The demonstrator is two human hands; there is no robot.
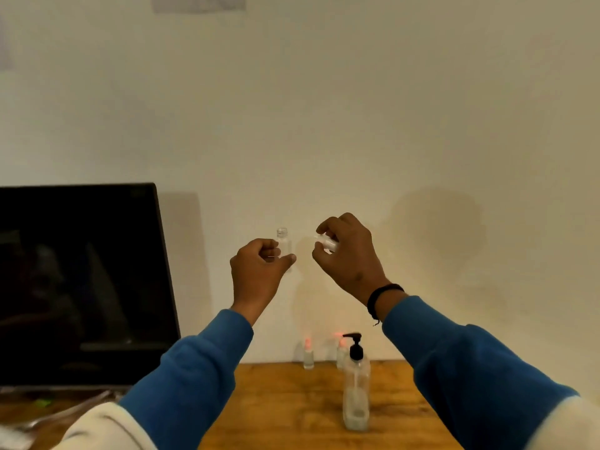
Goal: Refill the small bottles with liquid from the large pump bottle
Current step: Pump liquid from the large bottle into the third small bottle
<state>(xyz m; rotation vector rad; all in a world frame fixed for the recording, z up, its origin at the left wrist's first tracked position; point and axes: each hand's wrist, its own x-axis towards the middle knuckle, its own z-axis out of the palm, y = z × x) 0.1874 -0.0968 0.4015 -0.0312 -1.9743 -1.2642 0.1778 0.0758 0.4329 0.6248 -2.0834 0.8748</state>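
My left hand holds a small clear bottle upright, raised high above the table; its neck is uncapped. Just to its right, my right hand pinches a white cap, a short gap from the bottle. Down on the wooden table stands the large clear pump bottle with a black pump head. Behind it, near the wall, stand two small bottles with reddish caps: one to the left, another partly hidden by the pump.
A dark monitor fills the left side, standing at the table's back left. The pale wall rises right behind the bottles. Clear wrapping lies at the lower left.
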